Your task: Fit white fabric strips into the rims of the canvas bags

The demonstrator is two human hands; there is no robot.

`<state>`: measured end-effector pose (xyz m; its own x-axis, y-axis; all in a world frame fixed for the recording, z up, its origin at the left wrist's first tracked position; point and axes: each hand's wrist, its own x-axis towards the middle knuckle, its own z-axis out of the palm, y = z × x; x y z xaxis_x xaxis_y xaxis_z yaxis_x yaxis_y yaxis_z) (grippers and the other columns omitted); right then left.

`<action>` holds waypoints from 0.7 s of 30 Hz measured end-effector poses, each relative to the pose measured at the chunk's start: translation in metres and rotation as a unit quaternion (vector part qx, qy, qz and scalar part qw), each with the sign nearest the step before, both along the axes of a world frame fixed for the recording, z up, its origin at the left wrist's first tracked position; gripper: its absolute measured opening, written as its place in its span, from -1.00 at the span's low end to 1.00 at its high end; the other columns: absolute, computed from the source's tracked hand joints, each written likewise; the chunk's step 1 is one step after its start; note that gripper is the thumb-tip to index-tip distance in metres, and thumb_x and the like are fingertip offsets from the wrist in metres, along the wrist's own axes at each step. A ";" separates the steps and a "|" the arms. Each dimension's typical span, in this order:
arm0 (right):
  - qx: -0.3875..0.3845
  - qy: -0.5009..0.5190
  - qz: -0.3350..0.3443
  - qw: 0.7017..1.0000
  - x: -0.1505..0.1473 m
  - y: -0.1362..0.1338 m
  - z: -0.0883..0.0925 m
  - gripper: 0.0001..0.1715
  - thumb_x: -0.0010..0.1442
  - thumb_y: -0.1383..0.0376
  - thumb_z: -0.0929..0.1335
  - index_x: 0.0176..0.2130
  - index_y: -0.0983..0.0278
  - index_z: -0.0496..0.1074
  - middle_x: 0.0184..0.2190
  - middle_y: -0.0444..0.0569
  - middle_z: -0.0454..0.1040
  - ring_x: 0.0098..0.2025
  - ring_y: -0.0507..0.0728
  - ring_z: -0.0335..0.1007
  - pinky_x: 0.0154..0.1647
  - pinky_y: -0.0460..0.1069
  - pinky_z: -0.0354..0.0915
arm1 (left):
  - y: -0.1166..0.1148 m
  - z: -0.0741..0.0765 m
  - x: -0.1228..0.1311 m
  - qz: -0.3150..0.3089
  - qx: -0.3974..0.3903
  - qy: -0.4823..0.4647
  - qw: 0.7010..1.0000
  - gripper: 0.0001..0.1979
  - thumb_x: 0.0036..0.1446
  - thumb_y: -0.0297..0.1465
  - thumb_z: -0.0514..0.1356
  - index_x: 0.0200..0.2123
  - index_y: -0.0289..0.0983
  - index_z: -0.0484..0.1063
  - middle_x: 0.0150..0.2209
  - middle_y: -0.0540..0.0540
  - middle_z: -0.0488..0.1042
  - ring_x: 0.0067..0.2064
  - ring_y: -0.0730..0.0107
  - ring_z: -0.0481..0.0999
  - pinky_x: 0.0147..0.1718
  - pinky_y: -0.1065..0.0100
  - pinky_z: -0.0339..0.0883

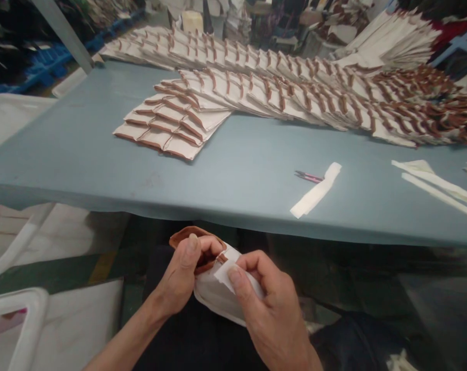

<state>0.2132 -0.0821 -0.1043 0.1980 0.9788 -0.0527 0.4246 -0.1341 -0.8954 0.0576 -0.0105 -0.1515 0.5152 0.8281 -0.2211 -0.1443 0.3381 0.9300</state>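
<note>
In front of the table edge, my left hand [185, 270] is closed on a white fabric piece [214, 296] with a brown border, its fingers tucked inside the brown edge. My right hand [270, 293] pinches a small white strip [224, 273] between thumb and forefinger, against the fabric beside my left fingertips. I cannot tell whether the strip is stuck to the fabric. Part of the fabric is hidden behind my right hand. On the table ahead lie thread snips [309, 176], partly under a cream strip [318, 189].
Overlapping rows of brown-edged white fabric pieces [160, 123] stretch along the far side of the blue-grey table [82, 154]. More pale strips [442, 180] lie at the right. White plastic frames or crates [32, 299] stand low on the left.
</note>
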 end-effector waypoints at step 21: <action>-0.008 -0.085 -0.034 0.996 -0.013 0.001 -0.021 -0.72 0.34 0.18 0.29 -0.40 0.21 0.37 -0.59 -0.19 0.41 -0.60 0.03 0.31 -0.56 -0.09 0.14 | -0.005 -0.009 -0.009 -0.010 0.046 0.063 0.997 -0.23 0.39 0.19 -0.19 -0.45 -0.30 0.43 -0.40 -0.09 0.39 -0.43 0.37 0.29 -0.49 0.37 0.15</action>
